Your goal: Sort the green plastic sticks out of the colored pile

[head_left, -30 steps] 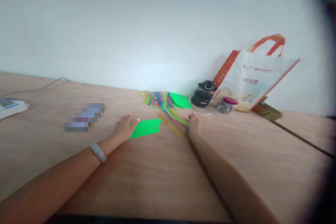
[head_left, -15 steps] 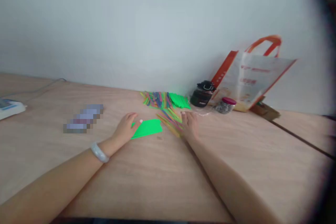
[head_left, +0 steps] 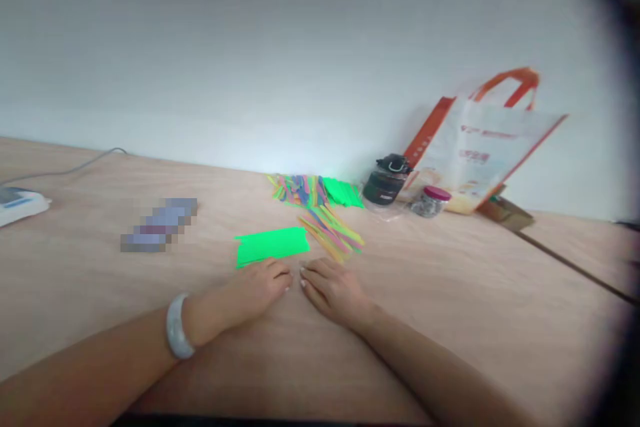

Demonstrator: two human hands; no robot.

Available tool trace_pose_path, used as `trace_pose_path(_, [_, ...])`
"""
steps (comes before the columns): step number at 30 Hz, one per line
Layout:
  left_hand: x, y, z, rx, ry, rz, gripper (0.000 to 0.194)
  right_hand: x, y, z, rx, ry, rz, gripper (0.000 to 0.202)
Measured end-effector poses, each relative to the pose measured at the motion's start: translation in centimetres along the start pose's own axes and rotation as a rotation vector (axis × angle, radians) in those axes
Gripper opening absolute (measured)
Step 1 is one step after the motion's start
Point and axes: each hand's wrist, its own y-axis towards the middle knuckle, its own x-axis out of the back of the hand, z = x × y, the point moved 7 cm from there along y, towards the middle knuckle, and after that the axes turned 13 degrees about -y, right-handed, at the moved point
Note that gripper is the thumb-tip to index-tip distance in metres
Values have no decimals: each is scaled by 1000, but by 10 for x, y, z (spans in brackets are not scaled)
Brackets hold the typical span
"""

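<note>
On the near middle of the pale wooden counter (head_left: 280,360), 2 hands lie close together, their fingertips pointing toward each other with a narrow gap between. The left hand (head_left: 261,285), with a pale bangle (head_left: 179,327) on its wrist, has loosely curled fingers and overlaps the near edge of the bright green strips (head_left: 273,245) in view; whether it touches them, I cannot tell. The right hand (head_left: 335,290) is bent likewise, just on the near side of the loose multicolored strips (head_left: 333,233). Whether either hand pinches something thin, I cannot tell.

The green strips lie flat side by side in 1 block, left of the multicolored strips, which fan out at a slant. Farther back, near the wall (head_left: 240,67), lies a row of mixed-color strips (head_left: 300,190), with a second green bundle (head_left: 344,192) at its right end. Right of that stand a dark bottle (head_left: 385,185), a clear jar (head_left: 433,203) with a magenta lid, and a white bag (head_left: 485,147) with orange handles. A blurred-out flat object (head_left: 159,225) lies to the left.
</note>
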Motion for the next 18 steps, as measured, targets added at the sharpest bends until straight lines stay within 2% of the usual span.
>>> trace_pose_path(6, [1, 0, -2, -20, 13, 0, 24, -1, 3, -4, -38, -6, -14, 25])
trace_pose_path(9, [3, 5, 0, 11, 28, -4, 21, -4, 8, -24, -154, -95, -26, 28])
trace_pose_path(12, [8, 13, 7, 115, 90, -67, 19, -10, 14, -53, -320, -260, -23, 28])
trace_pose_path(15, [11, 22, 18, 221, 137, -103, 17, -21, 20, -76, -441, -405, 48, 28])
trace_pose_path(18, [8, 29, 29, 264, 167, -83, 13, -32, 22, -85, -487, -463, 136, 24])
